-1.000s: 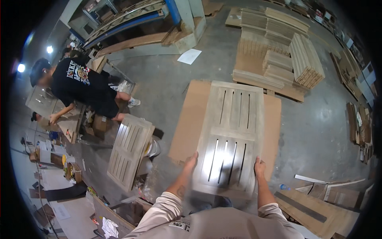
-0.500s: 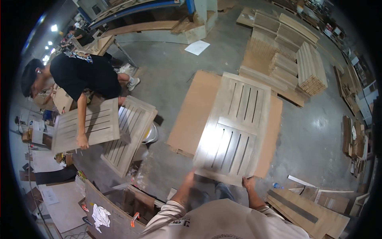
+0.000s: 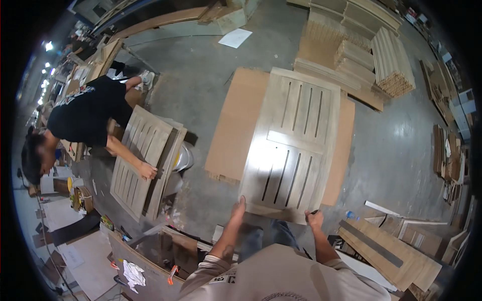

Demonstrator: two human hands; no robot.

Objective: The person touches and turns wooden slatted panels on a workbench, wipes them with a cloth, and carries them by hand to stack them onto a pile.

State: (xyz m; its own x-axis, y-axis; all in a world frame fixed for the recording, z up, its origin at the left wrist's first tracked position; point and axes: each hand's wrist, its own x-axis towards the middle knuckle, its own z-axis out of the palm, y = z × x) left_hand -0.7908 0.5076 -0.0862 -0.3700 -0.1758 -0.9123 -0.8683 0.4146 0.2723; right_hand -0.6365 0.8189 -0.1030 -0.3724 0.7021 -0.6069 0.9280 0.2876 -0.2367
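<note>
"Holding what is the left hand (image 3: 237,212)?"
"It is gripping, half-curled, the near left corner of the slatted panel (image 3: 295,143), over brown cardboard (image 3: 232,133)."
"And the right hand (image 3: 315,219)?"
"It is clasping the near right corner, fingers bent."

The grey floor (image 3: 201,75) carries brown cardboard (image 3: 233,120), a white sheet (image 3: 235,38), a bucket (image 3: 185,158) and a plastic bottle (image 3: 352,215).
</note>
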